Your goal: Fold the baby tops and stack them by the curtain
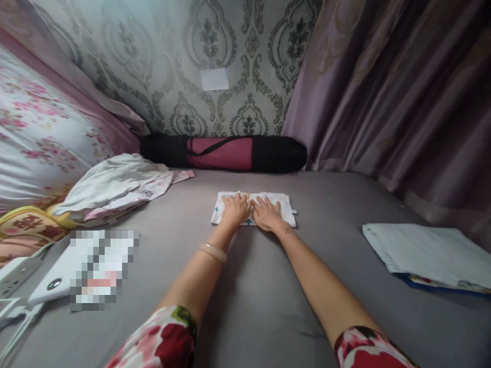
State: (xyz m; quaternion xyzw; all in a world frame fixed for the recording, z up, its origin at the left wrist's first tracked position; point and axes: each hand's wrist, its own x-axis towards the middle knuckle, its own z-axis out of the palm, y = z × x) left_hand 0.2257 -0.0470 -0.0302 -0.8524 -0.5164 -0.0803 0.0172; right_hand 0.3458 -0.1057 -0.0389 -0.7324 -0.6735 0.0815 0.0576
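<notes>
A small white cloth [287, 219] with a coloured print lies folded into a flat rectangle on the grey sheet, a little tag sticking out at its right edge. My left hand [237, 207] rests on the cloth's left half, fingers pointing away from me and somewhat bent. On the middle and right part lies my right hand [267, 212], palm down with its fingers spread. The two hands nearly meet at the thumbs, and both press on the top of the cloth without gripping it. A pale bangle [213, 252] circles my left wrist.
A black and maroon long bag [220, 153] lies against the wall. Folded pale fabric [429, 255] is at the right. At the left are crumpled clothes [115, 184], a yellow-edged cushion [34, 225], a white power bank [57, 278] and a power strip [15, 273] with cables.
</notes>
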